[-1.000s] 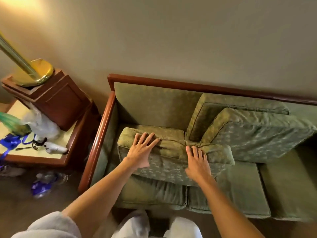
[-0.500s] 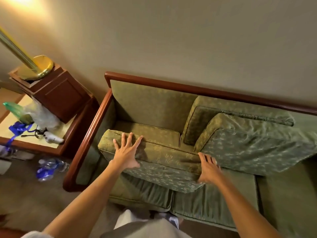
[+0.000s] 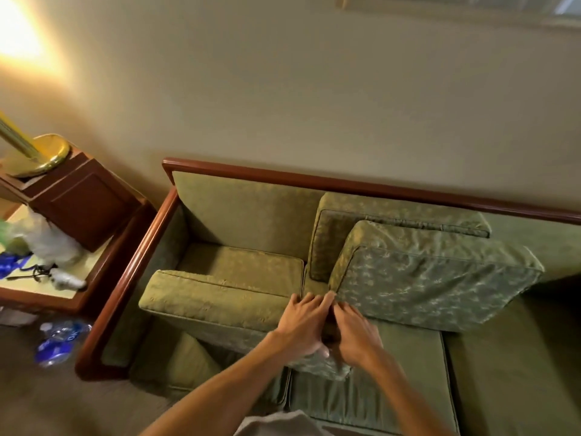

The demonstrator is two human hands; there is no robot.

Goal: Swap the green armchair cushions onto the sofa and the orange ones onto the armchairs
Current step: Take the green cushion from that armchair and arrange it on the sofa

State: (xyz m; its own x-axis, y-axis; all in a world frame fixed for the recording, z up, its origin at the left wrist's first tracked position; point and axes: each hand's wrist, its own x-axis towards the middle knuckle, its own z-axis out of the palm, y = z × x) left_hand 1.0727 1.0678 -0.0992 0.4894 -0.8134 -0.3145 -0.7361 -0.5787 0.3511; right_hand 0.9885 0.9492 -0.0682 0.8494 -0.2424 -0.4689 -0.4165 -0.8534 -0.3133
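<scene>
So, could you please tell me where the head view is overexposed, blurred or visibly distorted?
Head view: lamp glow at the upper left is blown out to white-yellow; the left hand and right hand are slightly smeared where they meet; the sofa's wooden rail bows from the wide-angle lens; the bottle on the floor is soft.

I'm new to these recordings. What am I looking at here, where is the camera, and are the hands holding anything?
There is no machine here: a person wears a wide-angle camera on the head, looking down at their own bare arms. Below is a green sofa with a wooden frame. A loose green cushion lies flat across its left seat. The left hand and right hand rest close together, fingers spread, on that cushion's right end, pressing rather than gripping. A second green cushion leans against the backrest. Left of the sofa, a side table carries a brass lamp base.
</scene>
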